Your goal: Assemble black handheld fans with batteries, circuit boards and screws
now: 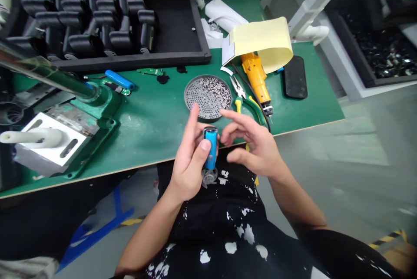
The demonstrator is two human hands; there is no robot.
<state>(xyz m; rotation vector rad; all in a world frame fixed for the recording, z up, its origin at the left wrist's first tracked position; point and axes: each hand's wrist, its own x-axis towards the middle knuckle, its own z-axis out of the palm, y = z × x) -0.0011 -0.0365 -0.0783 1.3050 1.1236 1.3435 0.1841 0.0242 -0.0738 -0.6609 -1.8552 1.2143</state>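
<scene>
In my left hand (pixel 189 162) I hold a blue cylindrical battery cell (pixel 211 151) upright, thumb against its side, in front of the bench edge. A dark cap-like piece (pixel 210 129) sits at its top end, and a clear plastic part (pixel 209 176) shows at its lower end. My right hand (pixel 252 140) hovers just right of the cell, fingers apart and curved, with nothing seen in it. Beyond both hands, on the green bench, stands a round perforated dish (pixel 199 101) with many small screws (pixel 216 90) in it.
Pliers (pixel 239 88), a yellow electric screwdriver (pixel 256 77) and a black phone (pixel 295 77) lie to the right. A green-based press (pixel 100 114) stands left. Behind, a black tray (pixel 176 60) holds several black housings (pixel 120 36). Another blue cell (pixel 119 79) lies near circuit boards.
</scene>
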